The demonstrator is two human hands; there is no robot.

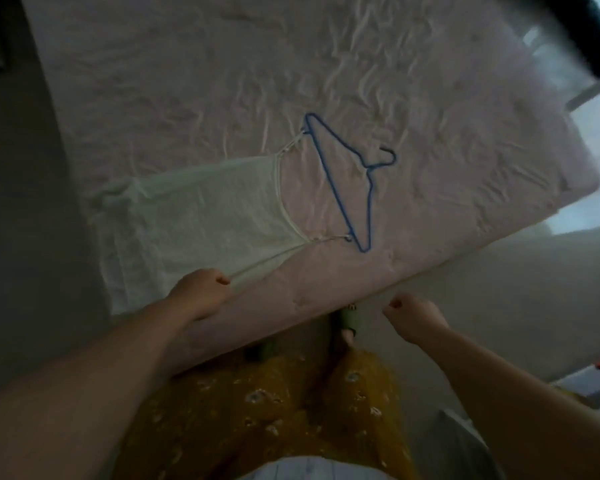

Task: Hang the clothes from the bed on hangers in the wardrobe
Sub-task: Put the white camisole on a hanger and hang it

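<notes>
A pale top (201, 216) lies flat on the bed (430, 98), its straps looped on a blue hanger (343, 181). The left hand (201, 296) pinches the top's edge; the right hand (413, 320) is curled, holding nothing. The picture is dim and blurred.

bed (430, 81) far half: bare wrinkled sheet, open to reach
bed middle: blue hanger (347, 183) lies flat, straps of white top (201, 220) looped on both its ends
near edge, left part: white top spread flat, left hand (201, 296) on its edge
near edge, right part: bare strip beside the hanger, passable
off the near edge: right hand (414, 318) over floor, nothing around it
</notes>
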